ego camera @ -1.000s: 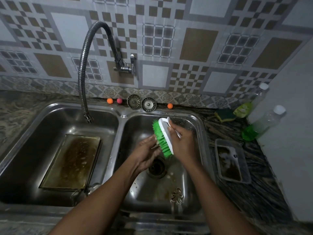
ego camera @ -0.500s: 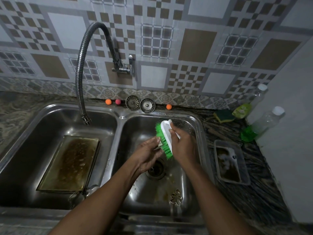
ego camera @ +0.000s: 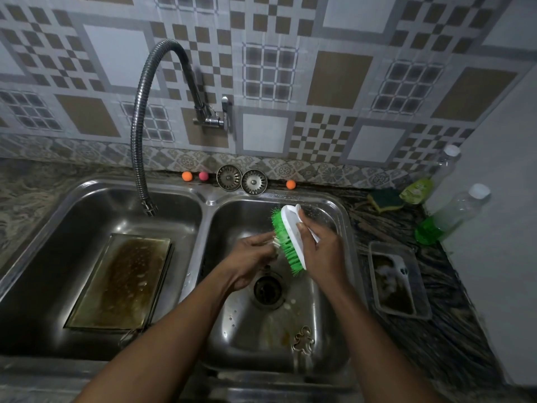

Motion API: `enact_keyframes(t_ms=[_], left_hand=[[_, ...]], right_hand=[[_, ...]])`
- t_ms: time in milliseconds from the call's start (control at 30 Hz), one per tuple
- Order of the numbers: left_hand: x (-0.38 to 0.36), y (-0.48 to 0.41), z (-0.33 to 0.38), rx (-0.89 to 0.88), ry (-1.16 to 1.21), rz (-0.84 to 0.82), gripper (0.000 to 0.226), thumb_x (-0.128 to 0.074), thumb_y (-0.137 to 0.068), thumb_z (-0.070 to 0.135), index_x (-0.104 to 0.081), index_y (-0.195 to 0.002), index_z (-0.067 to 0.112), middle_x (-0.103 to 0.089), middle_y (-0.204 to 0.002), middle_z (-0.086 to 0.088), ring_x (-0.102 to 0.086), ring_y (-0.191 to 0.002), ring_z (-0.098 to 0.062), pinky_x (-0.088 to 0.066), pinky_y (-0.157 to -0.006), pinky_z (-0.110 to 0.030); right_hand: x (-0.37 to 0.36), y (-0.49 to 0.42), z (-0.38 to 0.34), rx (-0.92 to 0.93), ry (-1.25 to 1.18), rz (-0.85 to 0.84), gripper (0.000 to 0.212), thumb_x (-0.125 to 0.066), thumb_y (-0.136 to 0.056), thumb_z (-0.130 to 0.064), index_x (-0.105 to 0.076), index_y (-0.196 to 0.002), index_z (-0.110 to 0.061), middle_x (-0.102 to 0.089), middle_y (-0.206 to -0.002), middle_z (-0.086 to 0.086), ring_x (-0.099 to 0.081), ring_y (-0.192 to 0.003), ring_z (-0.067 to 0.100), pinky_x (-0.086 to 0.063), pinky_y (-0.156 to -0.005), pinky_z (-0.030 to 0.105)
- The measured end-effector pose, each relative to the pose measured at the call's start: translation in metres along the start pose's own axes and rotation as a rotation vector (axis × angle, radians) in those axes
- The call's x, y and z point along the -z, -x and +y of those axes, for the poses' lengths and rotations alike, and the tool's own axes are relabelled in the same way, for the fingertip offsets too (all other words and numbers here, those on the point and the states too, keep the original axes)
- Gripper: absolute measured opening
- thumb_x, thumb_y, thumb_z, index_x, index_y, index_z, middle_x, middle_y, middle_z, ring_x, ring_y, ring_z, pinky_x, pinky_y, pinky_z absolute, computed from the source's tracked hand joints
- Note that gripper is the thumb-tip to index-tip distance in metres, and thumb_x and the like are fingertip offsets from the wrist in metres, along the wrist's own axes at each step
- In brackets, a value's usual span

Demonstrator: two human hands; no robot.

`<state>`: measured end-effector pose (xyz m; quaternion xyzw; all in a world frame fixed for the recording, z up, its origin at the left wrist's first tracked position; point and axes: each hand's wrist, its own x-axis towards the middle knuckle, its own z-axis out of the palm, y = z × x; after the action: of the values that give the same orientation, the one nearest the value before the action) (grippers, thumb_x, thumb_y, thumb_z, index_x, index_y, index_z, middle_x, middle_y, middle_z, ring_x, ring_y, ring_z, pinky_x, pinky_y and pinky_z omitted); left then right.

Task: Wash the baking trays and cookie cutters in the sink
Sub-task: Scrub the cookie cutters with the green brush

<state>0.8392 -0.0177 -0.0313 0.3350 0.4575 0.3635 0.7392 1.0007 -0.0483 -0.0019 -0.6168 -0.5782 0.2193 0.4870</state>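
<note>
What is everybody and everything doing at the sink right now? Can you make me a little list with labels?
Right hand: grips the scrub brush, green bristles facing left
Left hand: pinches a small object against the bristles; too hidden to name
Left basin: baking tray with brown grime
Right basin: gingerbread-man cookie cutter near the front edge
Faucet hose: hangs over the left basin, no water seen
Counter, right side: sponge, two clear bottles, clear container
</note>
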Motion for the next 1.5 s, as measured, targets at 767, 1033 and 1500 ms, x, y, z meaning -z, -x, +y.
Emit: enact_keyframes(t_ms=[767, 1033, 1500], left_hand=[[-0.004, 0.01, 0.0, 0.027, 0.268, -0.083, 0.038, -0.061, -0.088, 0.004, -0.061, -0.125, -0.005, -0.067, -0.107, -0.018, -0.068, -0.079, -0.019, -0.057, -0.068, -0.03], [0.002, 0.012, 0.002, 0.076, -0.01, -0.07, 0.023, -0.068, -0.087, 0.004, -0.068, -0.108, -0.006, -0.071, -0.098, -0.021, -0.069, -0.076, -0.023, -0.057, -0.061, -0.026], [0.002, 0.011, 0.007, 0.037, -0.4, -0.022, 0.051, -0.077, -0.072, -0.012, -0.056, -0.116, 0.005, -0.069, -0.097, -0.021, -0.065, -0.081, -0.029, -0.056, -0.077, -0.049]], right_hand=[[-0.002, 0.009, 0.009, -0.096, -0.019, -0.077, 0.03, -0.061, -0.096, -0.019, -0.065, -0.126, -0.025, -0.065, -0.12, -0.012, -0.06, -0.101, -0.011, -0.045, -0.081, 0.009], [0.002, -0.003, 0.007, -0.077, -0.068, -0.278, 0.03, -0.06, -0.096, -0.027, -0.064, -0.122, -0.041, -0.062, -0.125, -0.019, -0.056, -0.113, -0.011, -0.045, -0.096, 0.016], [0.006, -0.018, 0.016, -0.007, 0.208, -0.383, 0.031, -0.06, -0.094, -0.031, -0.064, -0.125, -0.037, -0.066, -0.125, -0.008, -0.061, -0.115, 0.006, -0.048, -0.1, 0.03]])
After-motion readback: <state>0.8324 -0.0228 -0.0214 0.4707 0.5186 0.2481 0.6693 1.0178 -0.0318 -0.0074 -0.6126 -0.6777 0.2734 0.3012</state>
